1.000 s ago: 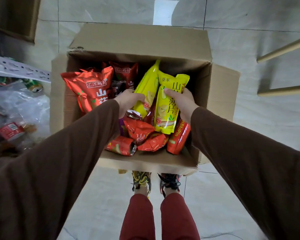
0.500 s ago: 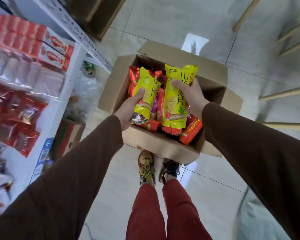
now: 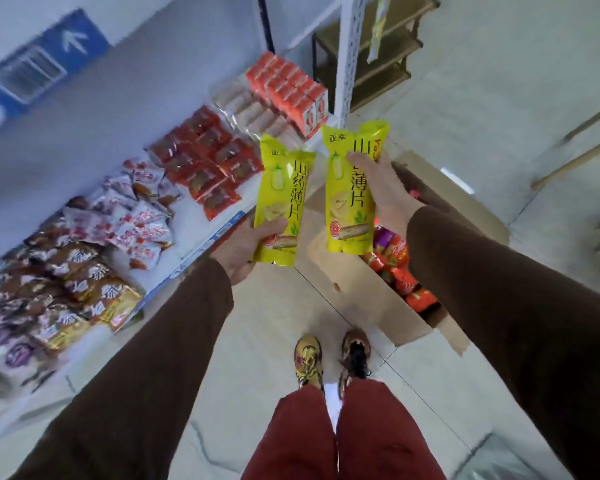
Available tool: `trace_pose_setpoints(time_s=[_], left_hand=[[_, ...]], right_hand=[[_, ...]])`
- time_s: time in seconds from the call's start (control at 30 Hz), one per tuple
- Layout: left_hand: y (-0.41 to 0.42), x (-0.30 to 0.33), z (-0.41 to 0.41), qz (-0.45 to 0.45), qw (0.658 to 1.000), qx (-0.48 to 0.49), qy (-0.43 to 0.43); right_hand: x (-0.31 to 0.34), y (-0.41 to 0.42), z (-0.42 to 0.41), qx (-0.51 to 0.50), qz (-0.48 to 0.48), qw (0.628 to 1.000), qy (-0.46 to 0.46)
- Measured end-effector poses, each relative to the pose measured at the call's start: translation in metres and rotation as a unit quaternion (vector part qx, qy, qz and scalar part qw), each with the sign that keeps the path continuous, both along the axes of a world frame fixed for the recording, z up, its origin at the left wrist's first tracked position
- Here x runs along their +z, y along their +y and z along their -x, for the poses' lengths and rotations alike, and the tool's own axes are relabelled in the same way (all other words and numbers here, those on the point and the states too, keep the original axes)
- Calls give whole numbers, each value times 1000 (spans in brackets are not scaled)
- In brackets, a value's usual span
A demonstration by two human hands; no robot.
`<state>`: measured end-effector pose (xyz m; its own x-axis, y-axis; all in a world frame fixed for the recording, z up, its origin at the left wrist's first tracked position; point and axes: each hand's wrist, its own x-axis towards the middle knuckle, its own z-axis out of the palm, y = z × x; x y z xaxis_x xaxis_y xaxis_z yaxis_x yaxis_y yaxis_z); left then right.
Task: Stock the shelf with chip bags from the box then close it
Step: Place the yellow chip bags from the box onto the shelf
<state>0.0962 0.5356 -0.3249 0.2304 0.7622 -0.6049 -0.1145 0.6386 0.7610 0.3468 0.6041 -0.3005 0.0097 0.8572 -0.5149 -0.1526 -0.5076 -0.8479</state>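
My left hand (image 3: 243, 245) grips the lower end of a yellow chip bag (image 3: 282, 188), held upright. A second yellow chip bag (image 3: 347, 188) stands upright in my right hand (image 3: 385, 188), which holds it along its right side. Both bags hang in the air between the white shelf (image 3: 194, 233) on the left and the open cardboard box (image 3: 368, 285) on the floor to the right. Red and purple chip bags (image 3: 395, 268) lie inside the box, partly hidden by my right arm.
The shelf carries rows of red packs (image 3: 205, 157), red cartons (image 3: 288, 88), white-and-red snack bags (image 3: 136, 209) and brown bags (image 3: 66, 271). A white upright post (image 3: 347, 53) ends the shelf. My feet (image 3: 329, 358) stand on the tiled floor. Wooden bars (image 3: 579, 150) stand at right.
Both hands lifted the two yellow bags out of the box and carried them left toward the shelf. My view swung left, so the shelf now fills the left side.
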Motion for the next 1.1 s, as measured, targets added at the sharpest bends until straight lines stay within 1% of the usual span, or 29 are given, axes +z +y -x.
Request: trace_pose_setpoints(time_s=[0.13,0.23,0.3,0.43,0.53,0.73,0.87,0.97,1.1], left_hand=[[-50,53,64,-32,996,77,22],[-95,88,105,-69,983,161,55],[-127,104,129,-99,972,204,66],[-193,132,176,-144,946,277,88],[-242,155,211,-176,924,319,117],[-322,195,300,-235,880,382,154],[-367,215,370,-261,866,392,166],[-391,226,418,-271,856,408,167],[-398,241,468,-289,844,415,180]], right_hand=[[62,-15,77,89,-76,993,-1],[102,-37,132,189,-144,971,-11],[123,-53,166,236,-179,955,-10],[160,-88,227,314,-203,927,19],[186,-114,277,348,-217,911,50],[241,-180,390,430,-274,857,73],[261,-222,465,441,-318,835,80],[271,-247,512,437,-330,833,80],[282,-257,560,424,-342,835,78]])
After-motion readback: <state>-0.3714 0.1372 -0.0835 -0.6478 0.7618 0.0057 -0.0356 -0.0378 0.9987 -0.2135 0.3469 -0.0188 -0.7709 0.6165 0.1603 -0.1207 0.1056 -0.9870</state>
